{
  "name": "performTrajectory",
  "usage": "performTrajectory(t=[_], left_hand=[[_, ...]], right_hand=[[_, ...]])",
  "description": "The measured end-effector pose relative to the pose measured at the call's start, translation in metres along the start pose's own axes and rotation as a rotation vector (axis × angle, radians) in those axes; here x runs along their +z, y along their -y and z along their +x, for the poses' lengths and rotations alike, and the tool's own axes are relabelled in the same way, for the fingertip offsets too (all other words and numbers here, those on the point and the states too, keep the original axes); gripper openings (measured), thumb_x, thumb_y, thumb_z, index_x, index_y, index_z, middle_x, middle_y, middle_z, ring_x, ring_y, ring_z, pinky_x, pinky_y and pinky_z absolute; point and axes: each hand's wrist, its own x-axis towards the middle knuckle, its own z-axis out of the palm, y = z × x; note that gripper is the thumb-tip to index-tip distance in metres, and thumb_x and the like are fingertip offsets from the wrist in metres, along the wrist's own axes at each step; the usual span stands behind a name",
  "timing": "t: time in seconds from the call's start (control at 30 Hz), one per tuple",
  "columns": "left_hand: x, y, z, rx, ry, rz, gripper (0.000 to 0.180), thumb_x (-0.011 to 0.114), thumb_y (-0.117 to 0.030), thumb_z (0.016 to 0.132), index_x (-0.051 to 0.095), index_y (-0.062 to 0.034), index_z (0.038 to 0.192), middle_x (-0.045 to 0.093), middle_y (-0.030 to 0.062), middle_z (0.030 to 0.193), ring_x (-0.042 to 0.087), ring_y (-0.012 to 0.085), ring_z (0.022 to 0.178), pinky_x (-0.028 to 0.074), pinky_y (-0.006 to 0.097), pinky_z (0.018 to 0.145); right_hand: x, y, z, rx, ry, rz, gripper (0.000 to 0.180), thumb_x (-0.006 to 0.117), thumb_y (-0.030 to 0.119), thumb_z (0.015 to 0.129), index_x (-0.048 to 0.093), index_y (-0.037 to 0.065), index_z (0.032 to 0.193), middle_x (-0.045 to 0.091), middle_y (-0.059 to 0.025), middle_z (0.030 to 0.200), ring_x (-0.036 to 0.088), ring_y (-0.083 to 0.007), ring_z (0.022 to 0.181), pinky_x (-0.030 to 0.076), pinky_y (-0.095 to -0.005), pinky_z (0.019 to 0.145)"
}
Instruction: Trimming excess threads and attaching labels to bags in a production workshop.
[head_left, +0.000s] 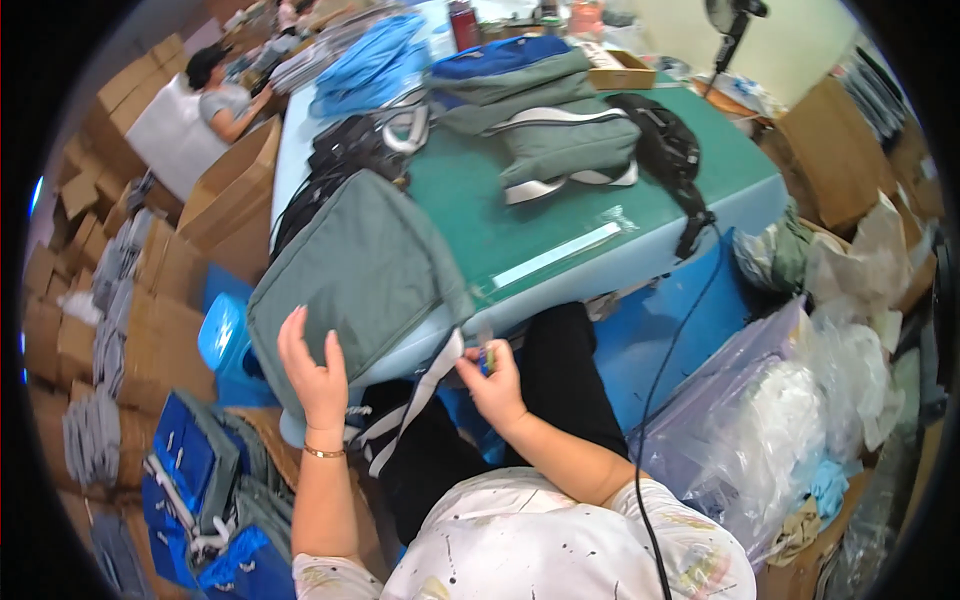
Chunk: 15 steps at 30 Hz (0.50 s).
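A grey-green fabric bag (355,270) lies over the left front corner of the table, partly hanging off its edge. My left hand (318,375) is open above the bag's lower part, fingers spread and pointing up; whether it touches the cloth I cannot tell. Closed near the bag's right corner, my right hand (495,388) holds a small blue-and-green tool (486,360), perhaps thread snips, its tip blurred. A white-and-dark webbing strap (425,385) runs from that corner down over my lap. Its upper part is right beside my right fingertips; the fingers partly hide the contact.
On the green-topped table (450,200) are stacked grey-and-blue bags (520,75), black straps (350,150), a black pouch (655,135) and a white ruler-like strip (557,255). A black cable (680,340) hangs at my right. Finished-looking bags (200,480) stand lower left. A co-worker (225,100) sits far left.
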Motion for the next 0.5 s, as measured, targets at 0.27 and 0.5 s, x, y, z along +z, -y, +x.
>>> performTrajectory(t=[0.27, 0.5], left_hand=[[-0.012, 0.08, -0.185, -0.859, -0.346, -0.251, 0.034, 0.056, -0.016, 0.091, 0.044, 0.0015, 0.117, 0.05, 0.0124, 0.111, 0.049, 0.0206, 0.103, 0.04, 0.034, 0.092], [-0.008, 0.071, -0.216, -0.723, 0.043, -0.36, 0.075, 0.07, -0.019, 0.079, 0.028, 0.0007, 0.139, 0.037, 0.018, 0.139, 0.04, 0.0291, 0.124, 0.032, 0.037, 0.104]], right_hand=[[-0.002, 0.015, 0.004, 0.195, 0.099, 0.251, 0.02, 0.066, 0.007, 0.084, 0.047, 0.009, 0.092, 0.055, -0.0004, 0.077, 0.042, -0.0044, 0.047, 0.032, -0.0193, 0.039], [-0.02, 0.036, 0.019, 0.122, 0.057, 0.344, 0.018, 0.061, 0.001, 0.085, 0.047, 0.011, 0.091, 0.051, 0.0002, 0.075, 0.04, -0.0049, 0.046, 0.031, -0.0187, 0.039]])
